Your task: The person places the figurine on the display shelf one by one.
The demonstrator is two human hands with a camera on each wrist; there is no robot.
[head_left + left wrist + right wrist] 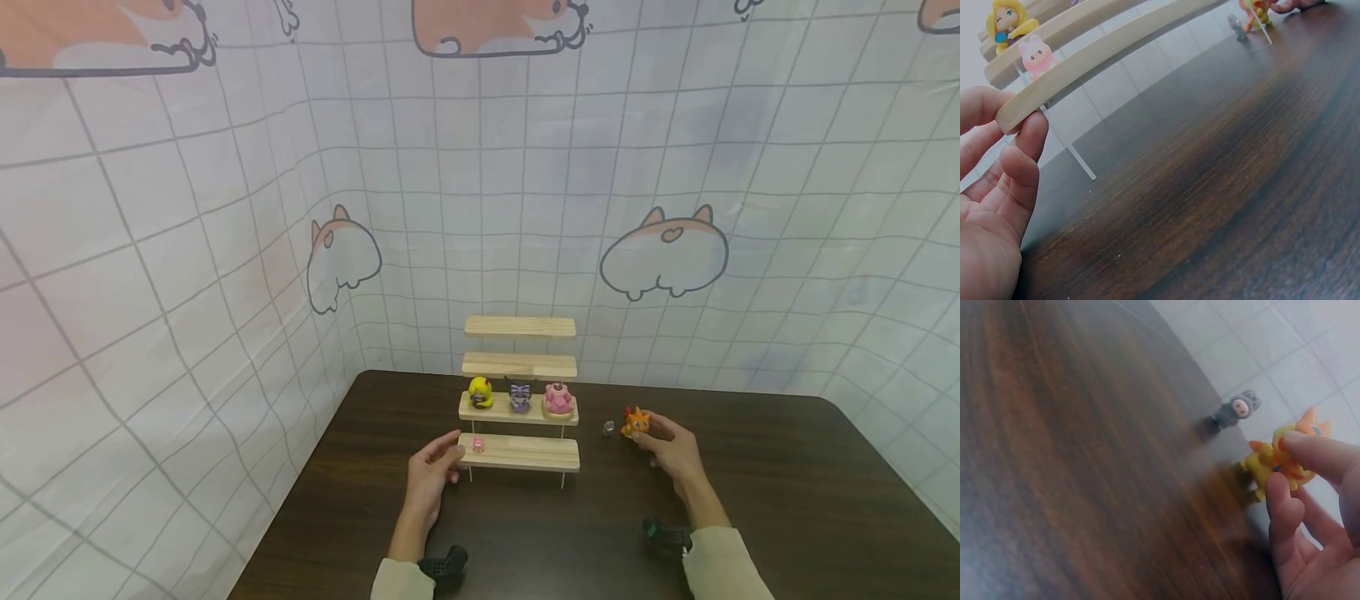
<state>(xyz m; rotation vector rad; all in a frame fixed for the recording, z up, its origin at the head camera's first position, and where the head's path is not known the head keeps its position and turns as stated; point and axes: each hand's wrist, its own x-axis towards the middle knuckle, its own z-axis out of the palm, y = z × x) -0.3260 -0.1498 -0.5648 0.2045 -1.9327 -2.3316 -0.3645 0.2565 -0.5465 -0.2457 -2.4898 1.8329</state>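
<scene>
My left hand (431, 473) is at the left end of the lowest wooden shelf (525, 451); in the left wrist view its fingers grip the board's end from above and below. A small pink figurine (478, 445) sits on that shelf near those fingers. On the right, my right hand (675, 450) pinches an orange and yellow figurine (636, 422) between thumb and fingers, close over the table. Beside it stands a small grey figurine (1232, 411) with ears, left of the hand in the head view.
The tiered stand's second shelf (536, 417) carries a yellow-haired figurine (480, 392), a purple figurine (520, 397) and a pink figurine (558, 400). Two upper shelves (520, 326) rise behind. A patterned curtain (487, 208) backs the dark wood table (787, 492).
</scene>
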